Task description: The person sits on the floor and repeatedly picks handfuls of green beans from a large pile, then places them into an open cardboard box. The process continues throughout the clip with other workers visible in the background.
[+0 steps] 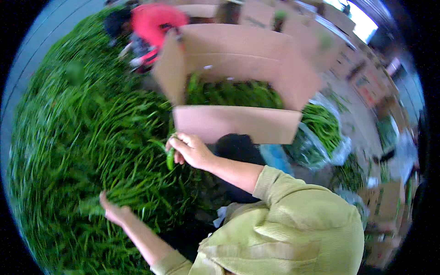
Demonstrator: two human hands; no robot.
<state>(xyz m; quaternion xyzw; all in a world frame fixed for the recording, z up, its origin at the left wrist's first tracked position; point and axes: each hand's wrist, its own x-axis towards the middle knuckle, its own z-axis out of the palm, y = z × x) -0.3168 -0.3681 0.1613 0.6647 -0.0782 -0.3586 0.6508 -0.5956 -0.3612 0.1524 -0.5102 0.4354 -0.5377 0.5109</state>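
My right hand [190, 149] grips a long green chili pepper [170, 160], which hangs down from the fingers just below the near flap of a cardboard box [237, 123]. Inside that box lie more green peppers [240, 93], blurred. My left hand [115, 211] reaches into a large pile of long green peppers [113, 137] that spreads over the left side. Peppers cover most of its fingers, so whether it holds any is hidden.
A person in a red top [154, 22] bends over the pile's far edge. Right of the box sits a clear plastic bag [340, 146] of green peppers [319, 129]. More cardboard boxes [369, 82] line the back and right. My knee [237, 147] is against the near flap.
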